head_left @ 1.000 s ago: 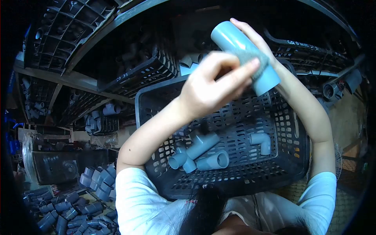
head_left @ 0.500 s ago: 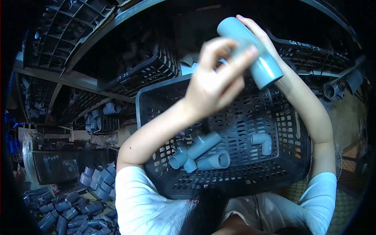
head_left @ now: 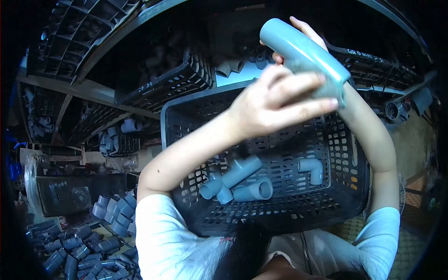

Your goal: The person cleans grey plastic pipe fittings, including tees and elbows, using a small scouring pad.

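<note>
My right hand [head_left: 313, 33] grips a grey plastic pipe fitting [head_left: 303, 44] from behind, with the fitting mostly hiding the palm. The fitting is tilted above the far side of a black plastic crate [head_left: 224, 224], and its lower side is blurred. My left hand [head_left: 275, 100] is at that lower side, fingers stretched out and spread; blur hides exactly where they touch. In the crate lie a grey elbow [head_left: 311, 169], a tee fitting [head_left: 241, 170], a wide-mouthed fitting [head_left: 254, 190] and a smaller branched fitting [head_left: 217, 189].
Black crates with fittings, one at the left [head_left: 163, 81] and one at the right [head_left: 373, 65], sit on racks beyond. A pile of grey fittings [head_left: 88, 252] lies at lower left, near a dark box [head_left: 65, 196]. Another crate [head_left: 84, 37] is at upper left.
My left hand has moved right and down along the fitting, from its front to its lower side. The fitting has turned slightly, its near end shifting right and up.
</note>
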`<state>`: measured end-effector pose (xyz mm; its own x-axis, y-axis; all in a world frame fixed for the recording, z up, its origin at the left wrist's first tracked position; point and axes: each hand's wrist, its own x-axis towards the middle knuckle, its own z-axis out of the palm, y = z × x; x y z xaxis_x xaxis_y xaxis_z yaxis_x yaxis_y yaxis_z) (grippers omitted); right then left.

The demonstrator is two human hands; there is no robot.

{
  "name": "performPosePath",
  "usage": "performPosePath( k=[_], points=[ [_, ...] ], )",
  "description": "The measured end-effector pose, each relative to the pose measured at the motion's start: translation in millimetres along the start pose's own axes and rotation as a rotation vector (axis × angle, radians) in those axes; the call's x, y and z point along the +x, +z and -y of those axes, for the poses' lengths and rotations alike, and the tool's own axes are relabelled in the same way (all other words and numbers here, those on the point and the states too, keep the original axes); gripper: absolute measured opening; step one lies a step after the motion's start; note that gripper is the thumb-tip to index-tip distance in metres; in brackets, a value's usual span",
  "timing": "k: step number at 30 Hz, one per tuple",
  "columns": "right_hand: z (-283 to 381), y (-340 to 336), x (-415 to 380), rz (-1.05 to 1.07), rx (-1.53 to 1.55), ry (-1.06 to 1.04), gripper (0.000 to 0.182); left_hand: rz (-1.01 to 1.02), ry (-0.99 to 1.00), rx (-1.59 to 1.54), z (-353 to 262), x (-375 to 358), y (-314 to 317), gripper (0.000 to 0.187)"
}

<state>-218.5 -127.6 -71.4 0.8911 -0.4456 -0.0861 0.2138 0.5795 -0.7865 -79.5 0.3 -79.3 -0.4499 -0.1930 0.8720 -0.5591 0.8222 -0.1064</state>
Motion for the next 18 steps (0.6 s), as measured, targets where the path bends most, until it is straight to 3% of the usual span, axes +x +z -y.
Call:
performPosePath(
  k=[1, 3, 6, 9, 11, 13, 14, 18],
  points=[
    [-4, -6, 4, 0.011, 0.045, -0.013, 0.069, -0.023, 0.008, 0.026, 11, 1, -2, 0.050],
    [-16, 33, -8, -0.405, -0.144, -0.184, 0.066, -0.054, -0.106, 0.112, 17, 2, -2, 0.050],
    [-16, 44, -11, -0.364, -0.063, -0.141, 0.066, -0.038, -0.185, 0.166, 33, -2, -8, 0.055],
    [-17, 45, -13, -0.314, -0.194, -0.188, 0.064, -0.042, -0.469, 0.152, 36, -5, -14, 0.058],
    [-16, 36, -11, -0.230, -0.116, -0.157, 0.065, -0.064, -0.495, 0.151, 39, -15, -13, 0.057],
    [-15, 34, -12, -0.203, -0.181, -0.196, 0.071, -0.046, -0.338, 0.166, 35, -19, -16, 0.056],
    [-14, 36, -13, -0.258, -0.190, -0.207, 0.072, -0.020, -0.127, 0.230, 40, -16, -17, 0.057],
    [-14, 29, -10, -0.302, -0.238, -0.139, 0.072, 0.183, 0.034, 0.373, 35, -10, -25, 0.053]
  ],
)
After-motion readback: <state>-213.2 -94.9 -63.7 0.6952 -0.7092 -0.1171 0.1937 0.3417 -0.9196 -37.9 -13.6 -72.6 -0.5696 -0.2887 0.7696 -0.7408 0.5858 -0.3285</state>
